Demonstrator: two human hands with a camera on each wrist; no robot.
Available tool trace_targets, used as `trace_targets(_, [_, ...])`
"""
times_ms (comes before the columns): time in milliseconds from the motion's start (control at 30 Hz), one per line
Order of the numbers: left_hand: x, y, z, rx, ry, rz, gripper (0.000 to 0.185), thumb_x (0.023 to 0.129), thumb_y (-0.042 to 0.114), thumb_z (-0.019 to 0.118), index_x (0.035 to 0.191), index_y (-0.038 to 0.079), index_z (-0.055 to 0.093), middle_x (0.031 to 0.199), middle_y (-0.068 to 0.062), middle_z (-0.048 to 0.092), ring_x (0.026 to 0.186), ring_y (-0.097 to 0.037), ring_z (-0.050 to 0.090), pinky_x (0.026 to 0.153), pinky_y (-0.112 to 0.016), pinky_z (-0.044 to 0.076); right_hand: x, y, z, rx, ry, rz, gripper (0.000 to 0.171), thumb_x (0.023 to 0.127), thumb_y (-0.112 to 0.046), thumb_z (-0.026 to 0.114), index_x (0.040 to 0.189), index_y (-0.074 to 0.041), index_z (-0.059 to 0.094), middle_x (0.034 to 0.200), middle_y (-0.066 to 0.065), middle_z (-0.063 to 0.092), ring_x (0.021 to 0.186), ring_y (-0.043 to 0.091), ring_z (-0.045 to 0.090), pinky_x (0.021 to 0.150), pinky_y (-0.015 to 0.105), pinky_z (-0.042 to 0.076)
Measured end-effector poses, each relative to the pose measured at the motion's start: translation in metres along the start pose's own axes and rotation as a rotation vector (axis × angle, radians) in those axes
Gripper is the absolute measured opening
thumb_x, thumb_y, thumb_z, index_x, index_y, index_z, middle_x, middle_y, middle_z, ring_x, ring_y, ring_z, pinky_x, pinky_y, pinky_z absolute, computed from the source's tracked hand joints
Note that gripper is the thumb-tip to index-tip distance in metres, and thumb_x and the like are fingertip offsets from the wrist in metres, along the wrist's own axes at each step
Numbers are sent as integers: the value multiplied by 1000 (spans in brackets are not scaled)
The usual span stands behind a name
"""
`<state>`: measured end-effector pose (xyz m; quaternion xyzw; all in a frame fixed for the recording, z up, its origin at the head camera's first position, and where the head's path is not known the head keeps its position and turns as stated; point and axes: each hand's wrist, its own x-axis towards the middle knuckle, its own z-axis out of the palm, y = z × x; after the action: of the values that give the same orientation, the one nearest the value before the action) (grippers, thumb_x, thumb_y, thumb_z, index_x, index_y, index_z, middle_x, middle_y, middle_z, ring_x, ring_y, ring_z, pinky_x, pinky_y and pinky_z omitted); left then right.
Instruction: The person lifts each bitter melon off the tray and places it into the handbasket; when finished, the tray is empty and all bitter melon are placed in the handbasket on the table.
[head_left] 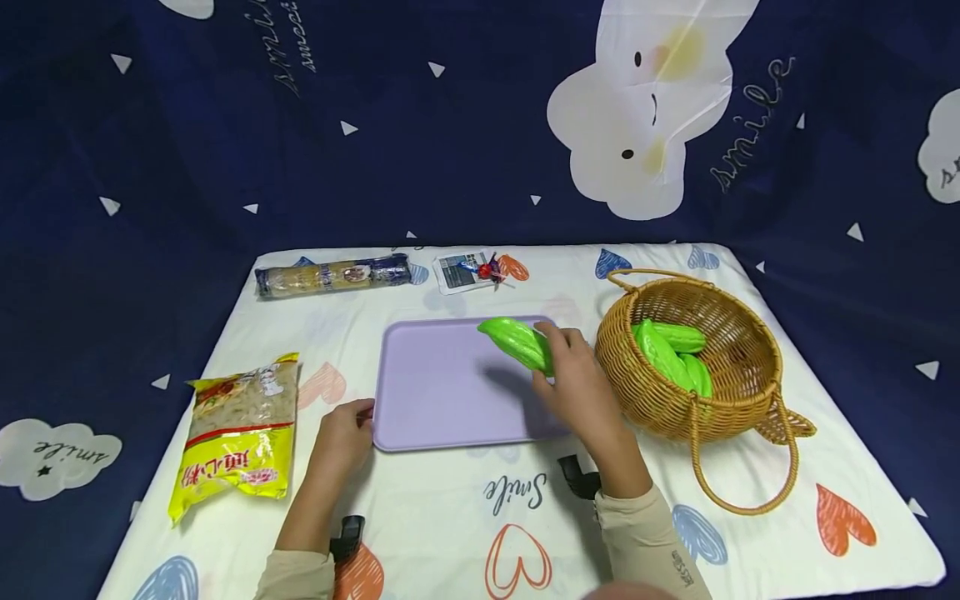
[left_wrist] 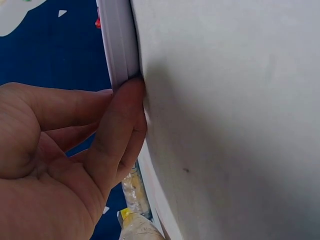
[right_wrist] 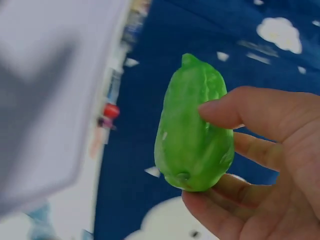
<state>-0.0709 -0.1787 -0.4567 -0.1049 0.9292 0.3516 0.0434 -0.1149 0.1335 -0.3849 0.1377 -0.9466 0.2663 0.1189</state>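
My right hand (head_left: 581, 387) holds a bright green, ridged bitter melon (head_left: 517, 342) above the right part of a lilac tray (head_left: 442, 383). In the right wrist view, the thumb presses one side of the bitter melon (right_wrist: 187, 130) and the other fingers curl round behind and below. At the tray's left edge, my left hand (head_left: 343, 437) pinches the rim; the left wrist view has the tray rim (left_wrist: 120, 45) between thumb and fingers. Several more green bitter melons (head_left: 663, 354) lie inside a wicker basket (head_left: 652, 408) on the right.
A yellow bag of pasta (head_left: 240, 442) lies left of the tray. Along the back are a long pack of noodles (head_left: 330, 277) and a small flat packet (head_left: 459, 273) with a red lollipop (head_left: 485, 271). The basket's handle (head_left: 750, 510) hangs toward the front.
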Motion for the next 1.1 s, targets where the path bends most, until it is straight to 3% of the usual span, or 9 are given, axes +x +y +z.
trace_targets(167, [-1,-1,-1,-3,8,2,35,89,-2,53,122,-10,61,105,-23,69,96,-34,63,87,-50,49,-7,1,-32,53,126,31,60,78,-10,74,134,-6,51,115,22,54,95,34,55,80,50,48])
trace_targets(533, [0,-1,-4,-12,13,6,35,90,-2,52,123,-10,60,105,-22,69,95,-33,63,86,-49,49,-26,36,-75,27,289,253,54,82,-13,69,134,-8,53,121,24,51,100,40,52,82,56,41])
trace_targets(733, [-2,0,-5,-12,11,1,35,90,-2,52,123,-11,60,106,-22,68,96,-34,64,86,-49,49,-35,57,-85,25,304,391,58,85,-15,65,139,-8,47,127,26,48,108,43,48,89,57,37])
trace_targets(867, [-2,0,-6,-11,0,-4,35,90,-2,52,123,-11,59,105,-22,68,95,-34,63,86,-49,49,-41,66,-87,6,265,468,60,88,-17,62,144,-8,42,132,27,44,111,43,46,91,57,37])
trace_targets(1100, [-2,-1,-6,-11,7,1,35,90,-2,52,123,-11,59,106,-22,68,96,-34,63,86,-49,49,-46,74,-86,-28,234,527,60,89,-21,58,144,-6,40,127,30,45,104,43,46,84,57,38])
